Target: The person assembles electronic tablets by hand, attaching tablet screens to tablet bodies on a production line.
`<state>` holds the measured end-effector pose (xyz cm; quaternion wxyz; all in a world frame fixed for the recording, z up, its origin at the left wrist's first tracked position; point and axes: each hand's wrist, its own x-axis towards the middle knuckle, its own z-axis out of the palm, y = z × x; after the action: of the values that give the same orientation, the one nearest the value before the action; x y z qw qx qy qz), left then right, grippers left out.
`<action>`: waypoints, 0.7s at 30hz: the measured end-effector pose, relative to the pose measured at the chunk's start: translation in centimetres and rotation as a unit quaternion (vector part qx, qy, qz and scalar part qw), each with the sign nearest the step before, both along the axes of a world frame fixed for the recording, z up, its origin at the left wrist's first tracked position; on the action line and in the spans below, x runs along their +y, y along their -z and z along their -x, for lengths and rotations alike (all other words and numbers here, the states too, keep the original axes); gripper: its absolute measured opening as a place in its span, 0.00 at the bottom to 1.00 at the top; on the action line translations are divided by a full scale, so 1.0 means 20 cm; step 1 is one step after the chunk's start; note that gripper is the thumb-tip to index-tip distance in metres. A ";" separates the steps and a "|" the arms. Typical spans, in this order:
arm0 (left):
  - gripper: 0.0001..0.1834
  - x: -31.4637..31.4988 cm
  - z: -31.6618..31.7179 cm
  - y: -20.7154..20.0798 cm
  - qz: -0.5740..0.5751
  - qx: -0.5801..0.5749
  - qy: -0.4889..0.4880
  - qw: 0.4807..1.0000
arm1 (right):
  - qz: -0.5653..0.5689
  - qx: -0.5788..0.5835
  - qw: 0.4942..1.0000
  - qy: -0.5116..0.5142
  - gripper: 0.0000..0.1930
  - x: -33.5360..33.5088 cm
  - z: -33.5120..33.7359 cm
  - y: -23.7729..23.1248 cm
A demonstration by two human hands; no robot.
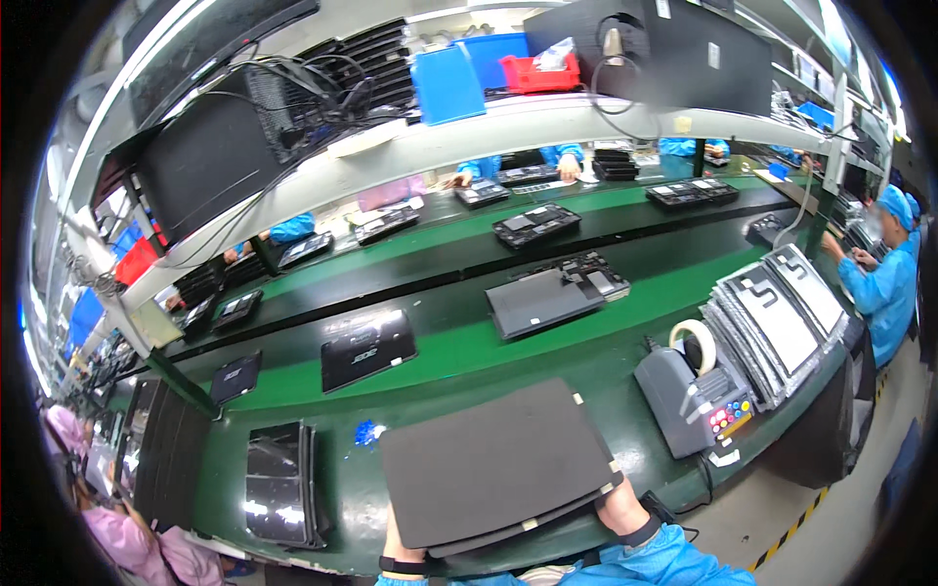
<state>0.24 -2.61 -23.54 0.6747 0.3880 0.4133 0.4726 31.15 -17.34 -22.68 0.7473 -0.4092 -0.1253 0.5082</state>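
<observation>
Presently, a stack of dark panels (498, 459) lies directly before the person, over the near side of the green table (357, 503); contact with the tabletop cannot be told. Long axis: left to right, right end angled slightly farther away. Right hand (619, 508): closed on the near right corner, fingers partly hidden underneath. Left hand (394, 532): at the near left corner, mostly covered by the stack (grip cannot be told). Both hands equally near, one per end, the stack spanning between them. Glossy panels (278, 483) sit apart to the left, blue scraps (367, 433) just beyond the left end, tape dispenser (689, 400) to the right.
</observation>
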 end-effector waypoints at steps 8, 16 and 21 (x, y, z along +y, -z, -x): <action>0.19 0.07 0.43 0.05 -0.049 -0.033 -0.097 0.994 | -0.027 -0.038 0.999 -0.018 0.19 0.02 -0.02 -0.04; 0.20 0.22 0.56 0.11 -0.084 -0.079 -0.111 0.987 | -0.030 -0.124 0.992 0.012 0.18 0.00 -0.04 -0.17; 0.20 0.57 -0.07 0.24 -0.066 -0.131 0.046 0.988 | 0.011 -0.438 0.898 0.025 0.22 0.08 -0.02 -0.15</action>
<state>1.73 8.87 -28.30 0.7171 0.3846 0.2710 0.5142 31.54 -15.83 -19.64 0.6246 -0.6021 -0.4241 0.2598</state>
